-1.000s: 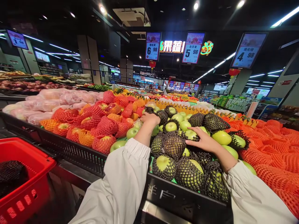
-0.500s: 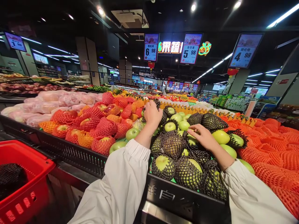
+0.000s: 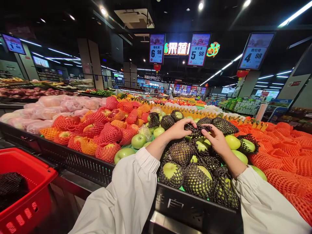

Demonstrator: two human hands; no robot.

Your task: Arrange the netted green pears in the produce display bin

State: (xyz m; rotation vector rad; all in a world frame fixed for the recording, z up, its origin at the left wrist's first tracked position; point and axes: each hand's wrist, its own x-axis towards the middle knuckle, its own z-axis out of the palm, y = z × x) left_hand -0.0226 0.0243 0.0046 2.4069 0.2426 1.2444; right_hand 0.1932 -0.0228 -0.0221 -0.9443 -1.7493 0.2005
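Above the middle of the green apple pile, my left hand (image 3: pixel 181 129) and my right hand (image 3: pixel 216 137) pinch a black foam net (image 3: pixel 197 130) from either side. Whether an apple sits inside this net cannot be made out. Just below it lie a green apple (image 3: pixel 202 145) partly wrapped in black netting and a fully netted apple (image 3: pixel 181 152). Nearer the front, a netted green apple (image 3: pixel 171 173) shows its bare top. Left of my forearm rest bare green apples, one of them a green apple (image 3: pixel 138 141) beside the red ones.
Red apples in red and orange nets (image 3: pixel 110 133) fill the left side, with pink wrapped fruit (image 3: pixel 50 112) beyond. Orange-red netted fruit (image 3: pixel 285 156) lies right. A black crate rim (image 3: pixel 195 201) edges the front. A red basket (image 3: pixel 39 191) holding something black and netted stands lower left.
My left hand has moved right, from the back left of the green apples, to meet my right hand. Both now grip the black net, and my right hand's fingers have closed.
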